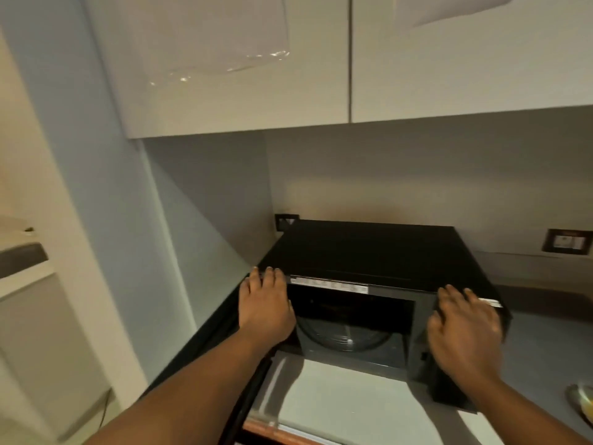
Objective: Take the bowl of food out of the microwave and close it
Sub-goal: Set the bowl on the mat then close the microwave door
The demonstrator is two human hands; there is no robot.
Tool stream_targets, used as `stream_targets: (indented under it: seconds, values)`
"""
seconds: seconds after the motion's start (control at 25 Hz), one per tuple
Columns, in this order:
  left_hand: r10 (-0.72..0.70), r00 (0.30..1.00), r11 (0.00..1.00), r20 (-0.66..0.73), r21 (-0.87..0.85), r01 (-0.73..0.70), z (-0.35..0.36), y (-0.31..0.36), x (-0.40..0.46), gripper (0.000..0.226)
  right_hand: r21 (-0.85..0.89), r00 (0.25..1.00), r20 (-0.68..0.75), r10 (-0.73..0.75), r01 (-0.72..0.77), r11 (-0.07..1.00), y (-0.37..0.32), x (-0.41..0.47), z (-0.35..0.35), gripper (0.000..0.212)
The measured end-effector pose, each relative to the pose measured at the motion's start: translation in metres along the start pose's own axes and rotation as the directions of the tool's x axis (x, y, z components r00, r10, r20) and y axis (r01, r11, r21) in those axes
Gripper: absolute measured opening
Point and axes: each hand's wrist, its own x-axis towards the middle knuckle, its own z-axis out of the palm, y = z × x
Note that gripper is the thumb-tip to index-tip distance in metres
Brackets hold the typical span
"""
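A black microwave point(369, 248) stands on the counter in the corner. Its cavity shows an empty glass turntable point(345, 335). The dark door point(253, 390) appears swung out toward me on the left, under my left forearm. My left hand point(266, 309) lies flat over the microwave's top left front corner, fingers on the top edge. My right hand point(465, 332) rests with spread fingers against the right front panel and holds nothing. A bowl point(582, 401) with yellowish food sits on the counter at the far right, mostly cut off by the frame.
The light counter point(337, 406) runs in front of the microwave to its wooden front edge. White wall cabinets point(240, 75) hang overhead. A wall socket point(566, 242) sits behind on the right, another point(286, 221) behind the microwave's left rear corner. A wall closes the left side.
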Motion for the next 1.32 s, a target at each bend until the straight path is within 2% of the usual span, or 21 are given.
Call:
stream_targets:
  seconds: [0.12,0.2,0.44,0.6,0.68,0.8,0.92,1.0,1.12,1.2,1.32]
  values:
    - [-0.162,0.975,0.987,0.151,0.017,0.161,-0.003,-0.038,-0.003,0.078,-0.011,1.0,-0.024,0.013,-0.014,1.0,0.0,0.0,0.005,0.057]
    - [-0.173,0.962,0.985,0.212,0.01,0.174,-0.003,-0.046,-0.005,0.079,-0.005,0.999,-0.032,0.018,-0.018,1.0,-0.001,-0.001,0.005,0.057]
    - [-0.183,0.944,0.982,0.275,0.001,0.19,-0.014,-0.027,0.003,0.081,0.032,0.999,-0.022,0.038,-0.037,0.999,-0.003,-0.002,-0.003,0.057]
    - [-0.175,0.933,0.955,0.315,-0.177,0.239,-0.006,0.002,0.004,0.086,0.021,0.999,0.035,0.032,-0.033,0.999,0.002,0.003,-0.009,0.051]
    - [-0.098,0.963,0.964,0.253,-0.218,0.155,0.002,0.021,0.008,0.082,0.046,0.998,0.054,0.044,-0.047,0.998,0.004,0.008,-0.012,0.043]
    - [0.111,0.986,0.962,0.126,-0.263,-0.075,0.014,0.052,0.017,0.071,0.096,0.995,0.074,0.062,-0.069,0.993,0.01,0.017,-0.018,0.04]
    - [0.367,0.927,0.896,0.075,-0.297,-0.33,0.022,0.084,0.023,0.069,0.225,0.994,0.081,0.07,-0.087,0.97,0.018,0.024,-0.024,0.038]
    - [0.475,0.877,0.85,0.068,-0.295,-0.437,0.025,0.109,0.024,0.08,0.266,0.995,0.085,0.053,-0.074,0.961,0.022,0.022,-0.025,0.042]
    - [0.557,0.828,0.817,0.058,-0.215,-0.535,0.026,0.136,0.029,0.092,0.141,0.993,0.096,-0.074,0.06,0.988,0.025,0.011,-0.021,0.058]
    - [0.581,0.814,0.807,0.016,-0.147,-0.573,0.029,0.141,0.033,0.08,0.017,0.984,0.115,-0.139,0.137,0.99,0.029,0.009,-0.014,0.063]
    - [0.625,0.779,0.769,-0.048,-0.136,-0.625,0.035,0.136,0.033,0.069,-0.054,0.982,0.128,-0.141,0.149,0.987,0.032,0.011,-0.006,0.059]
